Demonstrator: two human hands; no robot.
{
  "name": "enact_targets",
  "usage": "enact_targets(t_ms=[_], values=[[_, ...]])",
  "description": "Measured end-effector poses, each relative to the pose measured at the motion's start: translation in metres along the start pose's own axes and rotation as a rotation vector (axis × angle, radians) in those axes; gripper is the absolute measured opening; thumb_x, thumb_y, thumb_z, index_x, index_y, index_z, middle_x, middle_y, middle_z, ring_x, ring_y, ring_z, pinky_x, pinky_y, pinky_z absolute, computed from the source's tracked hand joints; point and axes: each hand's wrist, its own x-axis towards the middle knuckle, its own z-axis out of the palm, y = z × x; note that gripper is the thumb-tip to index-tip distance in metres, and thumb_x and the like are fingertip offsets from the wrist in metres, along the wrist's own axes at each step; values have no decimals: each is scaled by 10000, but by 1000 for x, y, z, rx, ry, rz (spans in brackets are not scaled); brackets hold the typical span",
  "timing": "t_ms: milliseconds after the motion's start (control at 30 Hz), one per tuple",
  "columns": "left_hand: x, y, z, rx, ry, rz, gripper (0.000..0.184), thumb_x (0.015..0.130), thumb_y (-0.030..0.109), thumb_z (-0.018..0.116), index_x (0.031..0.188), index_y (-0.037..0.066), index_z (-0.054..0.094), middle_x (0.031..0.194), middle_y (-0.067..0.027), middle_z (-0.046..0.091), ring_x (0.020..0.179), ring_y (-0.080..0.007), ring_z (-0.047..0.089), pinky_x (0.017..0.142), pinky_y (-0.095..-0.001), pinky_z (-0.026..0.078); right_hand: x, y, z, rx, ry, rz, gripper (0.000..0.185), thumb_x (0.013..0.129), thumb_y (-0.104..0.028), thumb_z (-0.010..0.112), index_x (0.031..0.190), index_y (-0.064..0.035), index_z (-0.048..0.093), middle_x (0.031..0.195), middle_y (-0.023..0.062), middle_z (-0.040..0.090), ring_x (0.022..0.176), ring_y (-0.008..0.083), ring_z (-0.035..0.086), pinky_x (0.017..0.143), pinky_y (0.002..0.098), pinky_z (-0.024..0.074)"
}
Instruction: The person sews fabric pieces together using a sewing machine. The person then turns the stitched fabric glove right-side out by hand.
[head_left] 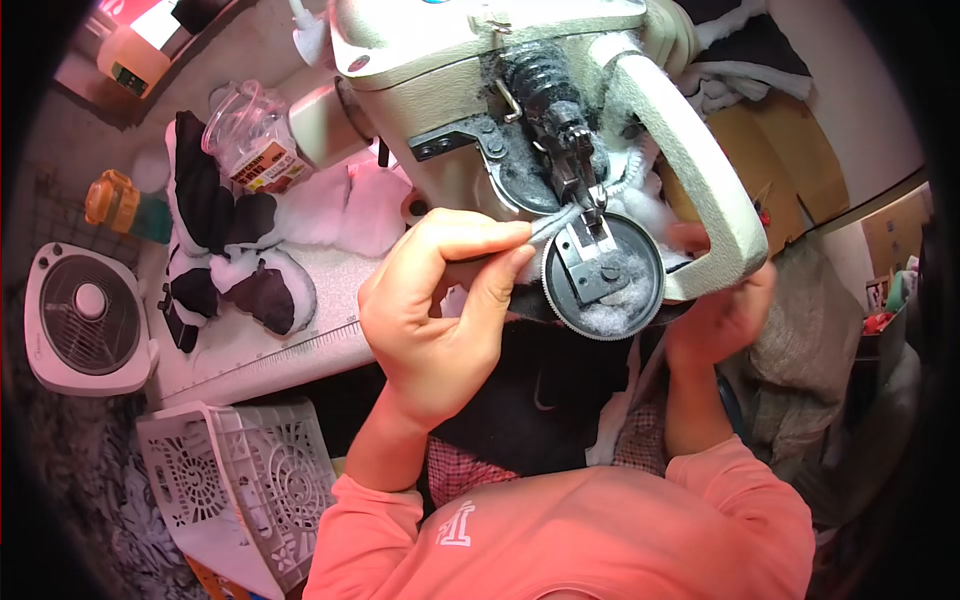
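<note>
My left hand [440, 305] pinches the edge of a dark, fleece-lined fabric piece [550, 225] between thumb and forefinger, just left of the sewing machine's [480, 100] presser parts. The edge runs to the needle area above a round toothed feed disc [610, 315] covered in grey lint. My right hand [725, 310] is at the right, partly behind the machine's pale curved arm [690, 150]. It is blurred, and its fingers are mostly hidden, so its grip cannot be made out. Black fabric [530, 385] hangs below the disc, over my lap.
At left, black and white fleecy pieces [270, 295] lie on the worktable [260, 355], with a clear plastic jar [255, 135] behind. Further left are a white fan [90, 310] and an orange-topped bottle [125, 205]. A white plastic crate [235, 480] stands below; cardboard [770, 150] is at right.
</note>
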Motion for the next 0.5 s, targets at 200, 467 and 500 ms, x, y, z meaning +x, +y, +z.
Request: enact_targets(t_ms=[200,467,500], values=[[-8,-23,-20,-467,-112,-86,499,701,-84,813,1122,-57,548,1095,-110,579,999,-146,596,861,-267,498,85,-60,3,-141,-103,-264,213,945,-63,539,1105,74,565,1037,173,610,915,212,578,841,325,470],[-36,-28,-4,-757,81,-201,346,809,-137,684,1104,-26,542,1110,-76,553,1028,-142,577,911,-277,481,137,-115,87,-93,-1100,-695,359,617,-182,734,951,-51,740,896,92,625,790,258,599,673,367,479],[-38,-27,-2,-792,101,-172,317,823,-140,672,1094,-30,549,1101,-78,556,1012,-140,581,900,-272,484,132,-117,97,-30,-1137,-631,366,591,-179,726,937,-62,741,899,78,619,775,247,595,652,353,474]])
